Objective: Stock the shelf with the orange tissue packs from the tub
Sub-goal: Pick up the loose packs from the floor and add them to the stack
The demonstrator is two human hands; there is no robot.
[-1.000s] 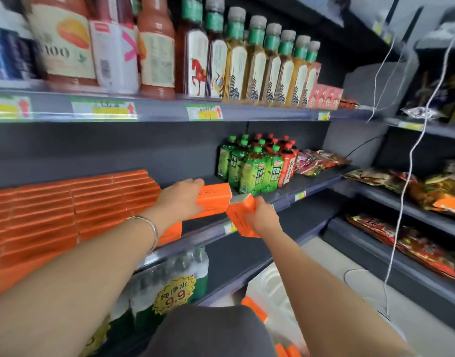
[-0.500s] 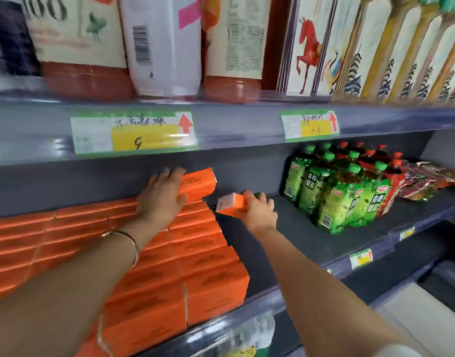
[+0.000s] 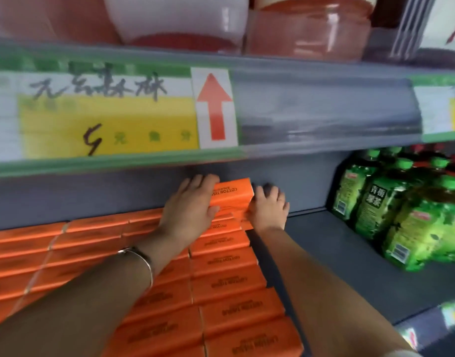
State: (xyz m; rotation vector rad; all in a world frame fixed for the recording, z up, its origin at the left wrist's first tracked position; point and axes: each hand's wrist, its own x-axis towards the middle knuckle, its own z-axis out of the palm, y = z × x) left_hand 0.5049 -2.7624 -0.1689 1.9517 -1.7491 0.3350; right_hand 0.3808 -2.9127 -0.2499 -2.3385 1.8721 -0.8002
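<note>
The orange tissue pack (image 3: 231, 193) tops the stacked tissue packs (image 3: 221, 279) at the back of the shelf (image 3: 337, 253), its left end pinched by the left hand (image 3: 192, 207). The right hand (image 3: 268, 210), fingers together, touches its right end, grasp hidden. Blurred green tea bottles (image 3: 391, 202) stand rightward.

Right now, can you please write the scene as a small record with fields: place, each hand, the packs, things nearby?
place: grey shelf under a price label
left hand: grips the left end of a raised tissue pack at the shelf's back
right hand: against that pack's right end; grip not clear
stocked packs: orange, lying flat in rows, filling the shelf's left part
green bottles: standing at right, bare shelf between them and the packs
bangle: on the left wrist
</note>
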